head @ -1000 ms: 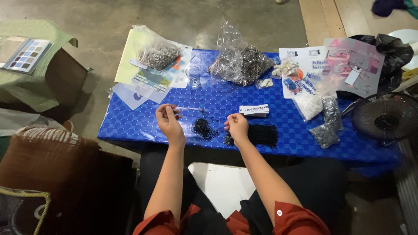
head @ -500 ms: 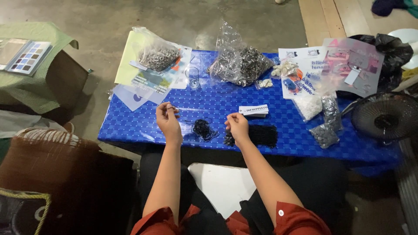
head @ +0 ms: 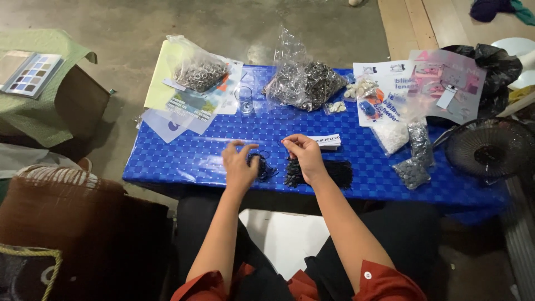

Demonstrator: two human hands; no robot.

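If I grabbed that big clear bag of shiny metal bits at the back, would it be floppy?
Probably floppy: the clear bag has thin, crinkled plastic that slumps around its load. Likely heavy for its size, being packed with metal pieces. It may sag and rattle when lifted.

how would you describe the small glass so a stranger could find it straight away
On the blue checked table, look along the far edge between two clear bags of metal parts. The small glass stands upright there, the only rigid, empty, see-through thing.
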